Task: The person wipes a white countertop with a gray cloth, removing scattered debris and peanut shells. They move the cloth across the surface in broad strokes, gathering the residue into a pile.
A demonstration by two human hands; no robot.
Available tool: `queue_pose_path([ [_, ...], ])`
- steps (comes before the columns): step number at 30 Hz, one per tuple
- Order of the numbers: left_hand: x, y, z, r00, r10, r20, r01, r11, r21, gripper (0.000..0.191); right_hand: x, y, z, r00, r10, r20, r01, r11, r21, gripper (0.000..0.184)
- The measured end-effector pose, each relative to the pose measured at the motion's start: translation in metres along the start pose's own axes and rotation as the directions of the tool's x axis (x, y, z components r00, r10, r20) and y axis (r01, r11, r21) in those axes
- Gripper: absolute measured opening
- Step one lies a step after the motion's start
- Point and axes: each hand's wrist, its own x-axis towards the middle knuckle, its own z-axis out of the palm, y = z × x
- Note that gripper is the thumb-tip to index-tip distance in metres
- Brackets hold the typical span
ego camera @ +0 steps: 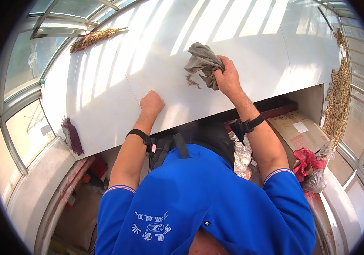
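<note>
A crumpled grey-brown cloth is gripped in my right hand, over the middle of a white table-like surface. Just left of the cloth lies a small patch of dry plant debris. My left hand is closed into a fist and rests on the white surface near its front edge, with nothing visible in it. Black straps circle both of my wrists.
A bundle of dry seed heads lies at the back left, and a dark purple bundle at the left corner. Peanut-like pods line the right sill. A cardboard box, a red mesh bag and plastic bags sit below. Windows surround me.
</note>
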Motion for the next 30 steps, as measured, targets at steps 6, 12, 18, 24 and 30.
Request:
queue_pose_path([
  [6, -0.005, -0.019, 0.007, 0.989, 0.127, -0.078, -0.135, 0.986, -0.1, 0.028, -0.023, 0.083, -0.08, 0.91, 0.399, -0.111, -0.38, 0.911, 0.162, 0.055],
  [12, -0.015, -0.03, 0.013, 0.983, 0.159, -0.092, -0.172, 0.972, -0.163, 0.032, -0.037, 0.116, -0.085, 0.869, 0.341, -0.358, -0.485, 0.726, -0.487, 0.071],
  [18, -0.013, -0.022, 0.012, 0.99, 0.119, -0.08, -0.131, 0.979, -0.155, 0.031, -0.027, 0.079, -0.052, 0.847, 0.468, -0.252, -0.513, 0.596, -0.617, 0.084],
  [24, -0.011, -0.018, 0.006, 0.994, 0.093, -0.051, -0.1, 0.984, -0.146, 0.03, -0.054, 0.047, 0.034, 0.943, 0.254, -0.215, -0.332, 0.723, -0.606, 0.065],
  [30, -0.012, -0.017, 0.006, 0.996, 0.086, -0.022, -0.088, 0.987, -0.137, 0.037, -0.064, -0.005, 0.1, 0.985, 0.172, -0.015, -0.158, 0.866, -0.474, 0.058],
])
